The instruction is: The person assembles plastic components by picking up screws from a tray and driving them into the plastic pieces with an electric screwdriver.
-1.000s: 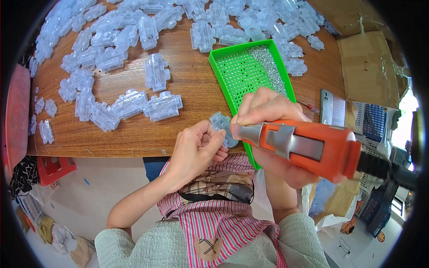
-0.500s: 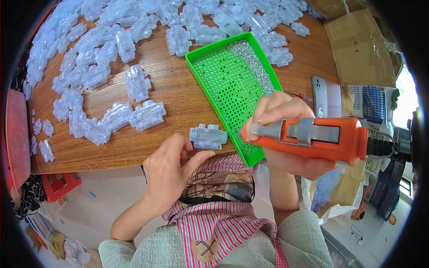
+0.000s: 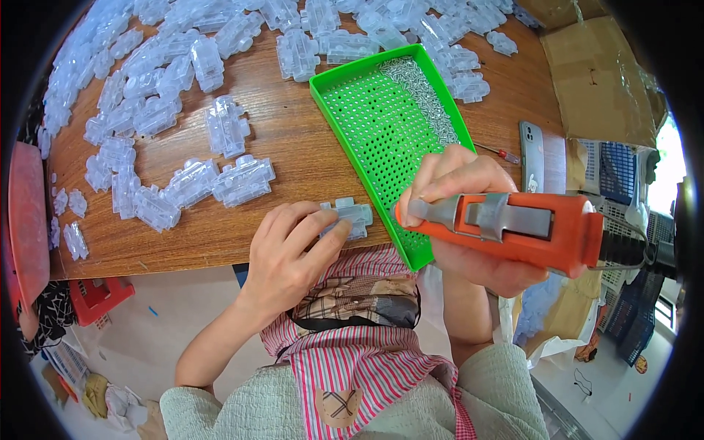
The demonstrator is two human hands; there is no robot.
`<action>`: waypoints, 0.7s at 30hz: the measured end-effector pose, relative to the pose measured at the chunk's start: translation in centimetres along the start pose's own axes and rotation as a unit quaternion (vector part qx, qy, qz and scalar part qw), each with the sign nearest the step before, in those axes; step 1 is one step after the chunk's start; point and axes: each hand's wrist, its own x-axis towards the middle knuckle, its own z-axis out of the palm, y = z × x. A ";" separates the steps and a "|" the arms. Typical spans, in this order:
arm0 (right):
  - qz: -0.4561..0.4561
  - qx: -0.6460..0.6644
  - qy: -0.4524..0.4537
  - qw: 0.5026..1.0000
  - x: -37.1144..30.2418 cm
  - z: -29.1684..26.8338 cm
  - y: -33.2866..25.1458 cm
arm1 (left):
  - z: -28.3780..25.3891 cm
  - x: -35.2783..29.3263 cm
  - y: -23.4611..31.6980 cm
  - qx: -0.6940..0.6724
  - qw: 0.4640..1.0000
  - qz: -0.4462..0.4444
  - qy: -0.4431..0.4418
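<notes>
My left hand [image 3: 286,246] lies at the table's front edge, its fingers closed over the left end of a clear plastic part [image 3: 358,215]. That part rests on the wood, just left of the tray's near end, and my fingers hide some of it. In my right hand [image 3: 473,180] is an orange electric screwdriver [image 3: 568,231] with a metal lever, held above the right side of a green perforated tray [image 3: 415,258]. Where the tool's tip is pointing cannot be made out. Small silver screws [image 3: 422,95] line the tray's far right side.
Several similar plastic parts [image 3: 246,180] stand in a curved row on the left, with a large heap [image 3: 183,59] behind. Right of the tray lie a small screwdriver [image 3: 502,154] and a phone [image 3: 532,150]. A cardboard box [image 3: 598,81] flanks the far right.
My left hand has moved right and slightly up, from beside the plastic part onto its left end. My right hand still holds the electric screwdriver in nearly the same place.
</notes>
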 end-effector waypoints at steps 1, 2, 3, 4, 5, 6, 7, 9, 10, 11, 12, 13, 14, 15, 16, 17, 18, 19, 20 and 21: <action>0.000 0.000 -0.002 1.000 0.1 0.0 0.0 | 0.1 0.0 0.0 -0.015 1.000 -0.002 0.005; 0.001 0.001 -0.003 1.000 0.1 0.1 0.1 | 0.3 0.0 0.0 -0.015 1.000 -0.004 0.007; 0.000 0.002 -0.005 1.000 0.2 0.1 0.0 | 0.5 -0.1 0.0 -0.020 1.000 -0.004 0.014; -0.001 0.003 -0.008 1.000 0.3 0.2 0.0 | 0.6 -0.1 0.0 -0.026 0.999 -0.004 0.020; -0.002 0.004 -0.010 1.000 0.4 0.3 0.0 | 0.6 -0.1 0.1 -0.024 0.999 -0.005 0.022; -0.002 0.004 -0.011 1.000 0.4 0.3 0.0 | 0.6 -0.1 0.1 -0.025 0.999 -0.007 0.024; -0.001 0.004 -0.012 1.000 0.5 0.4 0.0 | 0.6 -0.1 0.1 -0.027 0.999 -0.009 0.026; 0.018 -0.012 0.043 0.999 0.5 1.7 -0.4 | 0.7 -0.1 0.1 -0.030 0.999 -0.013 0.027; 0.037 -0.028 0.099 0.994 0.6 2.2 -0.5 | 0.8 -0.2 0.1 -0.033 0.999 -0.016 0.026; 0.037 -0.028 0.098 0.994 0.6 2.2 -0.3 | 0.8 -0.2 0.1 -0.032 0.999 -0.017 0.027; 0.023 -0.026 0.093 0.995 0.6 2.2 -0.2 | 0.8 -0.2 0.1 -0.031 0.999 -0.015 0.029; 0.009 -0.024 0.088 0.996 0.5 2.2 -0.1 | 0.8 -0.2 0.1 -0.029 0.999 -0.014 0.031; 0.009 -0.025 0.087 0.996 0.5 2.2 0.0 | 0.9 -0.2 0.1 -0.029 0.999 -0.014 0.032; 0.003 -0.030 0.078 0.997 0.6 2.1 0.1 | 0.9 -0.3 0.0 -0.028 0.999 -0.015 0.032; -0.003 -0.035 0.068 0.997 0.6 2.0 0.2 | 0.9 -0.3 0.0 -0.026 0.999 -0.016 0.032; -0.003 -0.034 0.066 0.997 0.6 2.0 -0.1 | 0.9 -0.3 -0.1 -0.025 0.999 -0.018 0.033; 0.005 -0.022 0.070 0.997 0.5 2.0 -0.8 | 0.8 -0.3 -0.1 -0.020 0.999 -0.008 0.035; 0.014 -0.011 0.073 0.997 0.6 1.9 -1.5 | 0.8 -0.4 -0.1 -0.016 0.999 0.001 0.037; -0.014 -0.012 0.034 0.999 1.1 1.8 -2.1 | 0.9 -0.3 -0.1 -0.014 0.999 -0.002 0.039; -0.042 -0.014 -0.003 0.999 1.6 1.7 -2.9 | 0.9 -0.2 -0.1 -0.013 0.999 0.004 0.044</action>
